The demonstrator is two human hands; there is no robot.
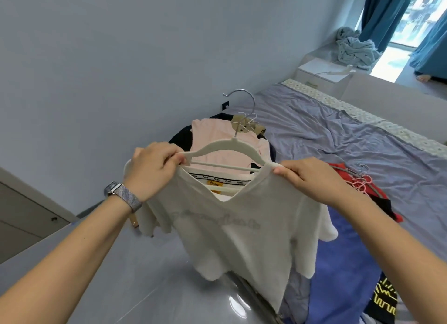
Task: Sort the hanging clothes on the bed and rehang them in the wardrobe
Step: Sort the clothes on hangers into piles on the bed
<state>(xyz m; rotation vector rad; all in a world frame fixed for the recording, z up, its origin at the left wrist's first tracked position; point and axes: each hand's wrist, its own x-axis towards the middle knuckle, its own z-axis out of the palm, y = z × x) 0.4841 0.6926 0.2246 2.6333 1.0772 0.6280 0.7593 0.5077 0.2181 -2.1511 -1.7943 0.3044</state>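
A white V-neck T-shirt (232, 239) hangs in front of me on a white hanger (225, 147) with a metal hook. My left hand (151, 168) pinches the shirt's left shoulder against the hanger arm. The right shoulder of the shirt is pinched by my right hand (307, 178) at the hanger's other end. Behind the shirt, a pink top (212, 137) and dark garments lie piled on the bed (338, 135) with more hangers. A red garment (343, 171) with pink hangers (361, 183) lies to the right.
A blue cloth (343, 263) and a black garment with yellow print (384, 299) lie at the lower right. A white nightstand (321, 74) and a crumpled light-blue blanket (355, 47) sit by the curtained window. Grey floor and a cabinet (21, 217) are on the left.
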